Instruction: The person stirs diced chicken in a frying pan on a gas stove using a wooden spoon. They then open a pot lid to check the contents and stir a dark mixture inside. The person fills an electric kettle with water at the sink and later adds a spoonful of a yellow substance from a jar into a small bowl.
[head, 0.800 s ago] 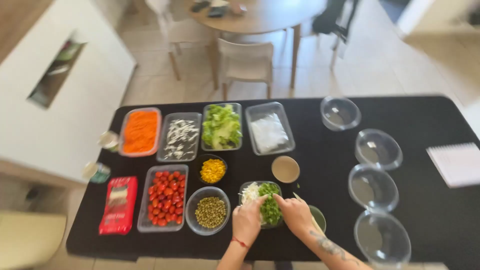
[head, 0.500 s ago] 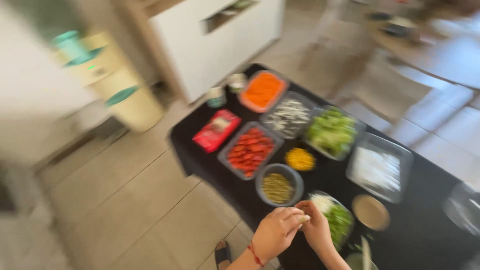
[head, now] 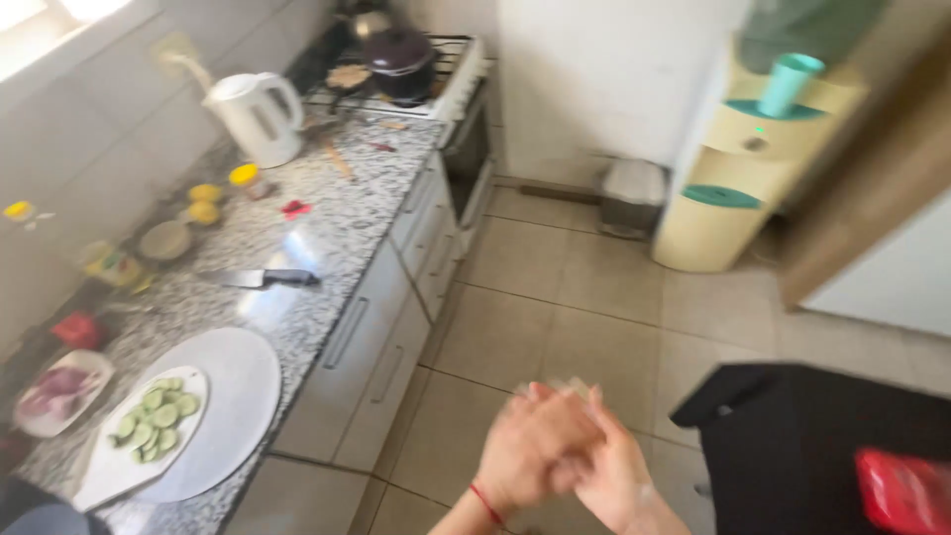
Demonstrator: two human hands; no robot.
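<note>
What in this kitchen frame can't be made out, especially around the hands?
Head view only:
- Left hand and right hand: pressed together and motion-blurred, so anything held between them is hidden.
- Red package on the black table: blurred, cut off by the right edge.
- Small jars beside the kettle: too blurred to identify.
- Bottom-left dark object: cut off by the corner.

Our hands pressed together above the tiled floor

Our left hand and right hand touch, blurred, between the speckled granite tabletop and the black table's corner.
</note>
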